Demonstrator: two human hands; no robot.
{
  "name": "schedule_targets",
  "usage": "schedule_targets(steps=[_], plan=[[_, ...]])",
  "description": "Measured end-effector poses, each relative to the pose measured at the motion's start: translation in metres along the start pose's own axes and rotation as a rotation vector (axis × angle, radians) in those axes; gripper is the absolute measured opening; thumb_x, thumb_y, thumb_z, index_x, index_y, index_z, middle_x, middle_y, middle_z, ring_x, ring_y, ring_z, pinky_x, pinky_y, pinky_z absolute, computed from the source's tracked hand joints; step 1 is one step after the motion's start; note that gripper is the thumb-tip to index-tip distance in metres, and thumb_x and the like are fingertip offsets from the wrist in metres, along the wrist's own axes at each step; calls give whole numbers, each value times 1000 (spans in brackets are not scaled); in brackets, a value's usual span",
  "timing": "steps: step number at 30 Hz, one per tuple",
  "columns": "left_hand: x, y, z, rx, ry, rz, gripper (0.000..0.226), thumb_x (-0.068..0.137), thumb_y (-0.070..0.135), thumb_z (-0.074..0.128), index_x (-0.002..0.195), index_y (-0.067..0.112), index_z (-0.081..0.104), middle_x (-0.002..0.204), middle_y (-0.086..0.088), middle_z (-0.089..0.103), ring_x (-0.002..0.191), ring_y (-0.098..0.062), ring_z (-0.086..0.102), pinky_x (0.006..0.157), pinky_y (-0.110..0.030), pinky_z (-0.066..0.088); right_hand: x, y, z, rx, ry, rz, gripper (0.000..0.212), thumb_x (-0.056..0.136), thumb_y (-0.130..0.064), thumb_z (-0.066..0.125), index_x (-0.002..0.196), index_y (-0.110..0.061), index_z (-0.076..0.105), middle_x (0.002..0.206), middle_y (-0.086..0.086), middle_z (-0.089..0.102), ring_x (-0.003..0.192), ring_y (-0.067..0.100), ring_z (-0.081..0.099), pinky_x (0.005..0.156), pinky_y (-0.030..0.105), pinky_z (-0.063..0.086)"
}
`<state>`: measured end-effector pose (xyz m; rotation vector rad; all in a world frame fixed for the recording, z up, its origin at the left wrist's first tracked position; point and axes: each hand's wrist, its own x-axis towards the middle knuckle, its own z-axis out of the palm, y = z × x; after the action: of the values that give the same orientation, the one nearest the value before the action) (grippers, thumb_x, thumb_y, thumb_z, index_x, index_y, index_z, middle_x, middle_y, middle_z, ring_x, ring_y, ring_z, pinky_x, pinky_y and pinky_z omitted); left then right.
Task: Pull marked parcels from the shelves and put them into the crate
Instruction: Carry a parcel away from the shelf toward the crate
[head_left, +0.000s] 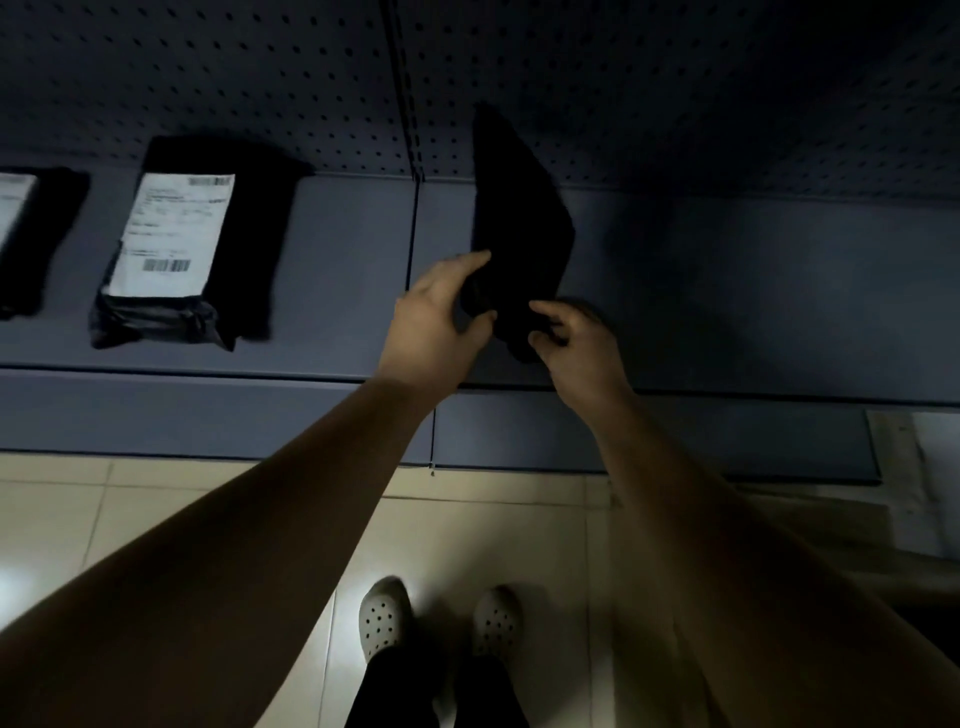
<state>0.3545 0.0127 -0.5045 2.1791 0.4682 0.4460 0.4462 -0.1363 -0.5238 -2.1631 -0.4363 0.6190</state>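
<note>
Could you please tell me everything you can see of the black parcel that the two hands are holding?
The black parcel is flat, roughly rectangular, seemingly a soft plastic bag. No label shows on its visible side. It is tilted over the shelf, far end toward the perforated back panel. The left hand and right hand grip its near end from either side. Whether it touches the shelf is unclear.
</note>
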Motion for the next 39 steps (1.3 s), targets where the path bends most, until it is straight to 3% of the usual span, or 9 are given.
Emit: schedule_targets(steps=[5,8,11,13,17,22,26,30,39], plan=[[-6,19,-1,-72,-217,-45,81,79,7,76,147,22,35,136,11,44,117,2,43,100,-9,36,-6,-2,-15,81,173,154,33,99,-12,47,126,-17,66,120,0,67,106,14,62,88,20,44],[-7,16,9,-65,-290,-230,77,81,15,76,146,25,37,132,10,46,120,-7,45,101,-21,39,-8,-12,-35,286,340,158,23,101,-22,49,116,-21,66,97,-7,66,87,9,60,81,27,46],[-5,9,22,-38,-333,-274,58,85,21,72,137,28,49,131,6,56,120,-13,52,103,-29,43,-11,-25,-40,238,161,67,29,97,-37,58,125,-28,59,103,-17,61,89,-6,57,75,4,44],[-4,10,27,-56,-322,-286,45,88,22,68,131,25,54,123,7,59,113,-10,55,93,-22,43,-6,-26,-35,219,82,54,42,93,-41,64,132,-28,56,116,-13,62,96,-5,58,77,2,44],[-4,9,29,28,-224,-176,35,94,19,60,129,16,56,117,1,60,104,-8,52,80,-9,35,1,-23,-23,389,7,147,54,83,-60,62,130,-33,59,128,-7,64,116,12,61,100,38,52],[-6,-7,22,214,-104,87,51,86,39,55,133,20,59,139,-6,54,124,-29,50,103,-46,41,6,-25,-24,859,-90,294,55,88,-63,57,129,-26,60,126,1,68,112,17,67,95,39,55],[-11,-7,20,258,-228,20,70,79,39,71,144,37,42,154,3,33,138,-24,33,110,-48,32,9,-6,-28,358,155,368,59,90,-40,66,143,-21,48,122,-1,65,103,16,63,94,34,50],[-12,-15,16,298,-161,-189,70,81,37,73,144,23,43,148,-1,39,132,-25,36,110,-44,33,-1,9,-36,78,96,224,62,90,-30,69,146,-21,44,135,0,57,120,16,55,90,22,38],[-16,-21,10,248,-206,-245,66,84,33,72,142,21,45,141,-3,50,130,-22,42,112,-40,34,-7,11,-19,-32,10,83,46,88,-18,71,132,-15,60,114,-2,61,107,16,60,86,22,42]])
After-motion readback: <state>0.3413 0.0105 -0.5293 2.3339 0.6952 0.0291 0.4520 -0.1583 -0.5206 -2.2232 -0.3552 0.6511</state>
